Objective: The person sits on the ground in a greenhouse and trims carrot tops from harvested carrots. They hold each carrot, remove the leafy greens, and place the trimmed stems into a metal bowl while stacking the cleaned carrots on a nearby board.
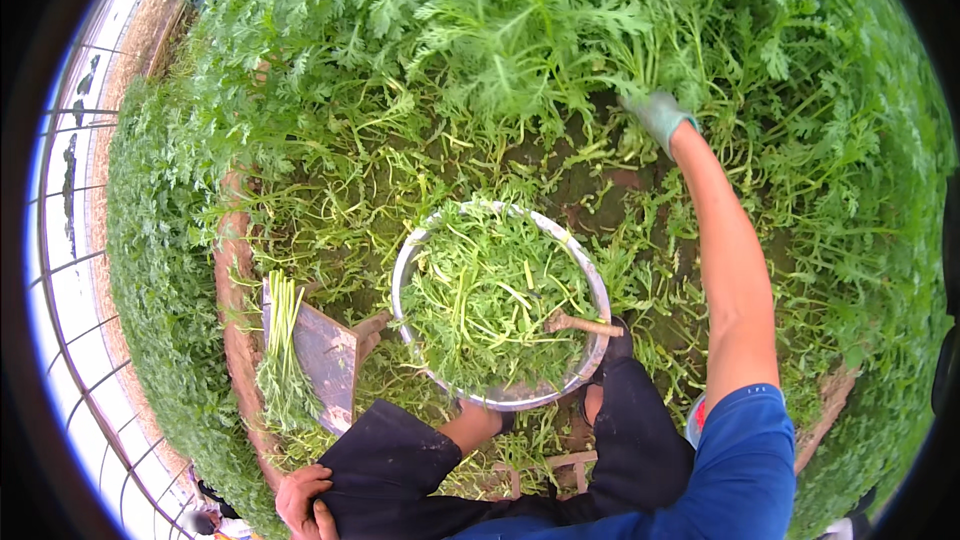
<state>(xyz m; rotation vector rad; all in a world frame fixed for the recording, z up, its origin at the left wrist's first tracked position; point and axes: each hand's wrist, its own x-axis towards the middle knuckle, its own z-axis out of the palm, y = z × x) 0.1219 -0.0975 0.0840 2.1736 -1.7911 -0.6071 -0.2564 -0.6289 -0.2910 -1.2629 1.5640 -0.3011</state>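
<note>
My right hand, in a grey-green glove, reaches far forward among the stems of standing leafy greens that look like garland chrysanthemum. Leaves cover its fingers, so its grip is hidden. My bare left hand rests on my left knee and holds nothing. Between my feet stands a round metal basin filled with loose greens and cut stems. A tool's wooden handle lies across the basin's right rim. On a tilted wooden board to the left lies a bundle of cut greens, stems pointing forward.
Trimmed stalks litter the soil around the basin. A wooden frame shows between my legs. A container with something red is partly behind my right arm. Greenhouse bars curve along the left; another person is at lower left.
</note>
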